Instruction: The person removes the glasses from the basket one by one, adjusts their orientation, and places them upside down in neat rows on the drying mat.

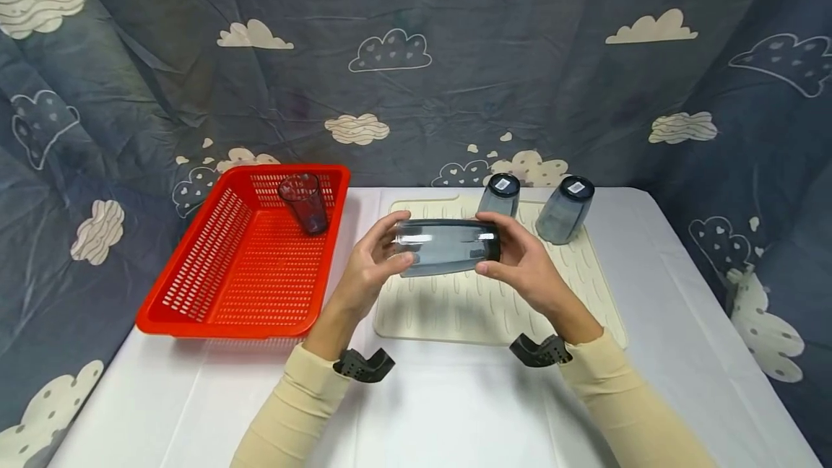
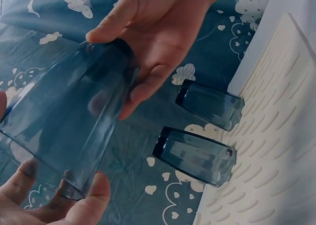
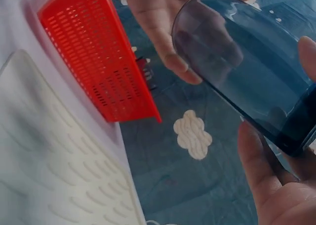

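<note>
Both hands hold a blue-tinted drinking glass (image 1: 447, 245) on its side above the cream ribbed mat (image 1: 448, 323). The left hand (image 1: 365, 269) grips the open rim end with thumb in front and fingers behind. At the dark, thick base end, the right hand (image 1: 531, 273) pinches the glass between thumb and fingers. In the left wrist view the glass (image 2: 74, 111) looks see-through, its wide mouth toward the left hand (image 2: 74, 207). Two similar glasses stand upside down at the back of the mat, one (image 1: 499, 197) partly behind the right hand and another (image 1: 564, 211) to its right.
A red perforated plastic basket (image 1: 318, 287) sits on the white-covered table (image 1: 455, 410) at the left. Inside it, a glass (image 1: 304, 204) leans at the far right corner. A dark blue cloud-print curtain (image 1: 390, 128) hangs behind and along both sides.
</note>
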{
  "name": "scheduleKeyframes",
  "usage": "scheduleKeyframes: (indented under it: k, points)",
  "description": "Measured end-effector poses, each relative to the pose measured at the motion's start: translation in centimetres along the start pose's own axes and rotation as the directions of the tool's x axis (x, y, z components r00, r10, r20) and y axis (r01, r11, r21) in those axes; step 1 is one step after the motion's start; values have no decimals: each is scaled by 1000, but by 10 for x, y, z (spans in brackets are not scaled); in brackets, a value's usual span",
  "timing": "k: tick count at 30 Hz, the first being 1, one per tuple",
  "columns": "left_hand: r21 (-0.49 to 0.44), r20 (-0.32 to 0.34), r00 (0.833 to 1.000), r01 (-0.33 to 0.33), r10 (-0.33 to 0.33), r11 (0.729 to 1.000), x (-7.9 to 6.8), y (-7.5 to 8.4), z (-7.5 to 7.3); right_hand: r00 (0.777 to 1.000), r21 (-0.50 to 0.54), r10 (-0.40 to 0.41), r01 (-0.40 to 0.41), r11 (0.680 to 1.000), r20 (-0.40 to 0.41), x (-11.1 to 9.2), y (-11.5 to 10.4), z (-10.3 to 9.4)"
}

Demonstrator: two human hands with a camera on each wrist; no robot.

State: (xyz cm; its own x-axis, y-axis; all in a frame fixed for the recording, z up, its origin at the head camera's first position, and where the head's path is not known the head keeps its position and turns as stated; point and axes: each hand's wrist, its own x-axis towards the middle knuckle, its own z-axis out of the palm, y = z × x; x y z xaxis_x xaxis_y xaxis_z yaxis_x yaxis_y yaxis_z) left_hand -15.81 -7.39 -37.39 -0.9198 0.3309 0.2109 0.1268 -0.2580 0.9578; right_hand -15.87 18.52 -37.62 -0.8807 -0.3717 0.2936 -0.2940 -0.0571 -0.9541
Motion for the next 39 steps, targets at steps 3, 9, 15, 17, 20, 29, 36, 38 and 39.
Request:
scheduleKeyframes:
  k: [3, 9, 15, 17, 20, 29, 36, 38, 39]
  points:
    - [-44, -4, 1000, -9, 9, 999, 1, 1, -1, 1000, -18, -4, 4, 1000, -7, 6, -4, 1]
    - [-49, -55, 998, 28, -31, 998, 3, 6, -1, 999, -58, -11, 9, 998, -36, 19, -13, 2]
    - [-26, -98, 992, 76, -78, 997, -1, 9, -4, 995, -108, 2, -12, 994, -95, 33, -27, -6]
    - [-27, -98, 991, 84, -87, 996, -3, 8, -6, 993, -142, 2, -19, 990, -119, 38, -33, -11]
    - [-38, -100, 990, 99, -102, 994, -6, 5, -8, 988, -213, 18, -50, 976, -151, 45, -40, -16]
    - [24, -192, 980, 52, -47, 998, -10, 1, -15, 982, -365, 80, -138, 921, -170, 66, -43, -21]
    - [96, -249, 968, -20, 44, 995, -13, 0, -19, 986, -479, 140, -169, 862, -95, 88, -38, -23]
    - [103, -260, 964, -27, 53, 994, -14, 0, -19, 984, -535, 159, -180, 825, -85, 95, -37, -22]
    - [103, -263, 963, -29, 55, 994, -15, -1, -20, 983, -560, 167, -183, 808, -80, 98, -36, -22]
